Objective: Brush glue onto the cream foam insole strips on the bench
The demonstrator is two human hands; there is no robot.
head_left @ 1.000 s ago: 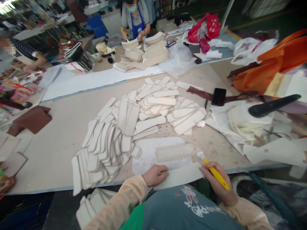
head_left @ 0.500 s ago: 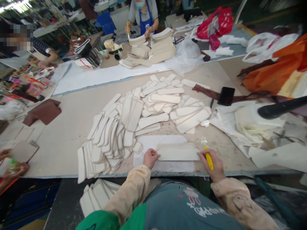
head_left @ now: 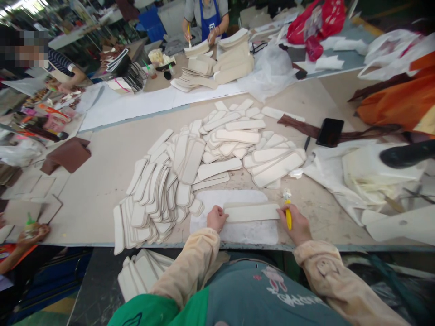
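Observation:
My left hand [head_left: 216, 218] pinches the left end of a long off-white strip [head_left: 252, 213]. At its right end, the fingertips of my right hand [head_left: 297, 223] are closed on the same strip. The right hand also holds a yellow-handled brush [head_left: 288, 218], its bristle end pointing away from me and smeared white. Beneath the strip, a second piece shows along the far edge. Both lie over a white sheet [head_left: 260, 235] at the table's near edge. Beyond them spreads a large heap of similar rounded strips [head_left: 192, 163].
Right of my hands are a white container [head_left: 362, 165], scissors [head_left: 418, 194] and a black phone [head_left: 330, 132]. More strips [head_left: 141, 274] rest on a dark surface below the table's left front. A person in a blue apron [head_left: 209, 20] works across the table; others are at left.
The strip has shifted slightly away from me between both hands, uncovering less of the piece under it. The whole view has also moved a little. Both hands keep their hold.

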